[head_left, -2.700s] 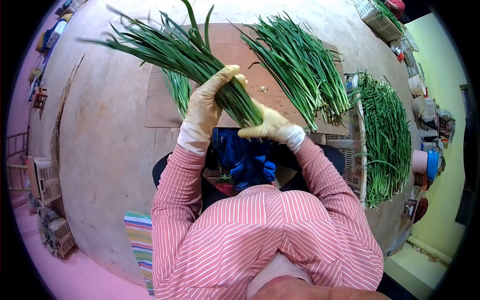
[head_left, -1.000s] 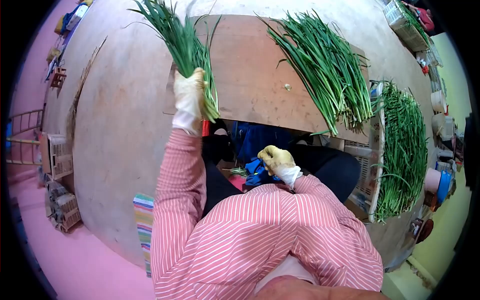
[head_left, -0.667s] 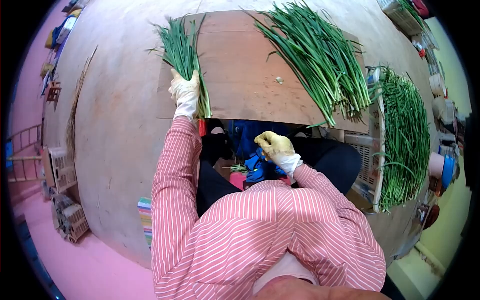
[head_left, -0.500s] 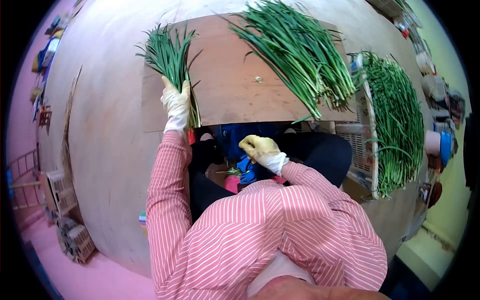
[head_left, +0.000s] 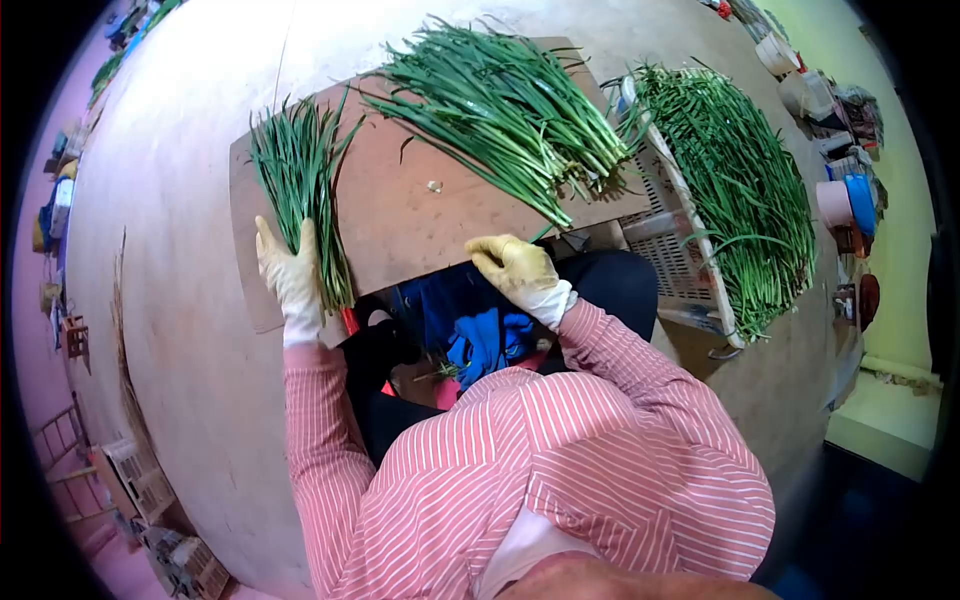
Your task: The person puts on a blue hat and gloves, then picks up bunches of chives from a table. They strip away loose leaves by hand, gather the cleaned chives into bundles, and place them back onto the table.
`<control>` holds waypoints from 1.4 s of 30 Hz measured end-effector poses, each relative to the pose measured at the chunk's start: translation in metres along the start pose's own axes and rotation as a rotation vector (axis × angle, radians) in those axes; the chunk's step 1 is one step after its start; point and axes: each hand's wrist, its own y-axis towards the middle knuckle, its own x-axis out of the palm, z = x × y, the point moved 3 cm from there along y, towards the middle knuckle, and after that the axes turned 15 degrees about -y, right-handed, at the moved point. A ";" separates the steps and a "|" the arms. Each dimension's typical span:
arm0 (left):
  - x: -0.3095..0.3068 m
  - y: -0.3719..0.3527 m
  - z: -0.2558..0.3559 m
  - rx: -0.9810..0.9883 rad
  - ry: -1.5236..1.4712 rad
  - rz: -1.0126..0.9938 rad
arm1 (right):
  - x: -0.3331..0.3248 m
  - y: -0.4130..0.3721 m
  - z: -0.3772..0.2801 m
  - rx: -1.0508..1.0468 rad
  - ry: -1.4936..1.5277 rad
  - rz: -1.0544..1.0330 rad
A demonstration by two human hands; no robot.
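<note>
My left hand [head_left: 288, 268], in a pale yellow glove, has its thumb and forefinger spread. It rests at the left side of a small bunch of garlic chives [head_left: 318, 190], touching its stems, on the brown board. My right hand [head_left: 515, 268], gloved the same way, is curled with thumb and forefinger together at the board's near edge. Whatever may be inside its fingers is hidden. Beyond it lies a larger pile of garlic chives [head_left: 500, 100], cut ends toward the right.
The brown board [head_left: 400, 225] lies across my front. At the right, a white plastic crate [head_left: 668, 245] stands beside a dense heap of garlic chives [head_left: 730, 190]. A blue cloth [head_left: 488, 342] is below the board, between my legs. Baskets and tubs line the walls.
The view has shifted, so the board appears farther left and lower. My left hand has loosened from around the small bunch to its side. My right hand has risen to the board's edge, still curled.
</note>
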 end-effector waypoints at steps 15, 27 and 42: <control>-0.163 -0.250 0.004 -0.313 -0.035 -1.509 | -0.103 -0.159 0.019 0.135 -0.330 -1.268; -0.118 -0.250 0.047 -0.514 -0.341 -1.036 | -0.148 -0.213 -0.003 0.469 -0.435 -1.103; -0.096 -0.251 0.048 -0.496 -0.478 -0.969 | -0.133 -0.307 0.037 0.830 0.259 -1.212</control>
